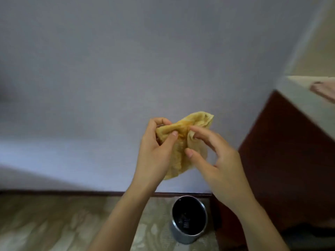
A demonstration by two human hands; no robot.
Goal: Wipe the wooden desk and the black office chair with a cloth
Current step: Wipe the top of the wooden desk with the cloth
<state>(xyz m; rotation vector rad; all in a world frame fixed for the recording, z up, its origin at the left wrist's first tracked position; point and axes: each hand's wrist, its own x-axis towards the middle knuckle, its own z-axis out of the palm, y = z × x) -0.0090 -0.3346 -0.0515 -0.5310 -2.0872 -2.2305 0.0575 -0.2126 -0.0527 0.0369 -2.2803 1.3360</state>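
A crumpled yellow cloth (181, 142) is held up in front of a pale wall, between both hands. My left hand (155, 151) grips its left part, fingers and thumb curled round the bunched fabric. My right hand (215, 156) pinches the cloth's right side with its fingertips and thumb. The dark wooden desk (282, 156) stands at the right, showing its side panel and a pale top edge. The black office chair is out of view.
A round metal bin (188, 220) with a dark inside stands on the patterned floor (54, 223) below my hands, next to the desk's side. A pinkish object (324, 91) lies on the desk top at the far right. A dark skirting board runs along the wall.
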